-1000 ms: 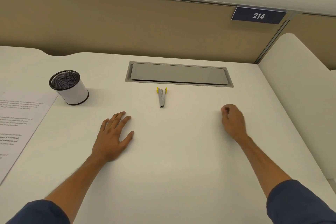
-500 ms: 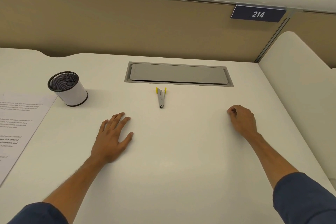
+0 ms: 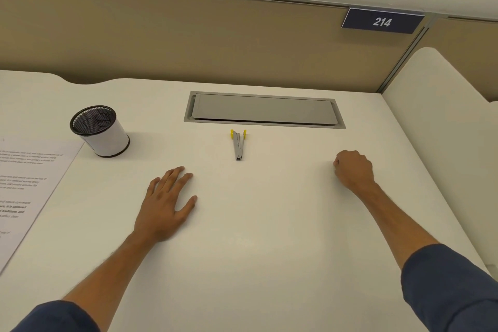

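- Resting palm down on the desk (image 3: 256,250), the left hand (image 3: 164,207) has its fingers straight and slightly spread, and it holds nothing.
- Right hand (image 3: 353,170): knuckles up on the desk, fingers curled into a loose fist, with nothing to be seen inside it.
- Grey tool (image 3: 238,144): a slim metal piece with two yellow tabs. It lies flat between the hands and beyond them, apart from both. The tabs point toward the cable hatch (image 3: 264,110) just behind it, and the narrow end points toward the person.
- Step in hand, as judged: picking up the grey tool. The nearer hand should uncurl before it arrives, come down from above and pinch the tool across its long sides. A push on so thin a piece would likely send it skidding over the smooth top toward the hatch. The flat hand could steady it.
- Mesh cup (image 3: 101,132): upright at the left, just beside the corner of a printed sheet (image 3: 29,186). Dark shapes lie on its bottom, too dim to name.
- The cable hatch has its lid closed, so its contents are hidden.
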A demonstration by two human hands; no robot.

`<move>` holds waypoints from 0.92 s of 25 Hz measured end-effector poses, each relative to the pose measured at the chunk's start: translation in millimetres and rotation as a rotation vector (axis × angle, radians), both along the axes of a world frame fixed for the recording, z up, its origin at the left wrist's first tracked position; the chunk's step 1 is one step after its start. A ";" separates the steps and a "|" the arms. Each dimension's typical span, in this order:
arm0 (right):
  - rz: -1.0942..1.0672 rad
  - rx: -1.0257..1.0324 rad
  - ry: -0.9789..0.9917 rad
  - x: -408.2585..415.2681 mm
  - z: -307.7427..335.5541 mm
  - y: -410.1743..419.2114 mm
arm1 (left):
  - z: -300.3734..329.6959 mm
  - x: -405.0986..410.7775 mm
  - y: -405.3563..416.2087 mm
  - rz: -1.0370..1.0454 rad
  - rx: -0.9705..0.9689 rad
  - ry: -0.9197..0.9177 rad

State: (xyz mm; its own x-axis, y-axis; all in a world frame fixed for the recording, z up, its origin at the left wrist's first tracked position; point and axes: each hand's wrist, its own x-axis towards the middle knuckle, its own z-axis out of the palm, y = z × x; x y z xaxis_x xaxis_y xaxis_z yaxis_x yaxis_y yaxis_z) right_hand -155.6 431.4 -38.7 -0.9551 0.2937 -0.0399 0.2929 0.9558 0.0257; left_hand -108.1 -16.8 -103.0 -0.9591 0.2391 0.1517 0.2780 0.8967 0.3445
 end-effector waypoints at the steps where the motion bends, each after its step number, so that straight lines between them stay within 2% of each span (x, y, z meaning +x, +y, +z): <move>1: 0.019 0.058 -0.045 -1.9 3.3 -5.0 | -0.1 0.1 0.0 -0.001 0.003 -0.001; 5: 0.067 0.184 -0.180 -0.8 3.2 -16.9 | -0.3 0.1 -0.7 -0.001 -0.001 -0.003; 9: 0.099 0.222 -0.176 8.2 -6.4 -18.8 | -1.2 -0.1 -1.2 -0.003 -0.003 -0.001; 11: 0.091 -0.021 -0.104 9.7 -11.1 -18.2 | -1.2 0.4 -1.3 -0.002 0.002 -0.003; 14: -0.085 -0.642 0.164 17.7 -18.2 -37.7 | 0.3 0.3 0.0 -0.001 0.003 0.002; 16: -0.186 -0.935 0.267 27.8 -17.4 -69.9 | 1.1 1.6 -0.5 -0.001 0.002 -0.005; 19: -0.208 -1.199 0.220 34.2 -5.4 -125.8 | 2.9 3.6 -1.6 -0.009 0.004 -0.039; 23: -0.102 -1.331 0.189 18.8 15.9 -196.2 | 7.7 -0.2 -9.2 -0.029 0.039 -0.122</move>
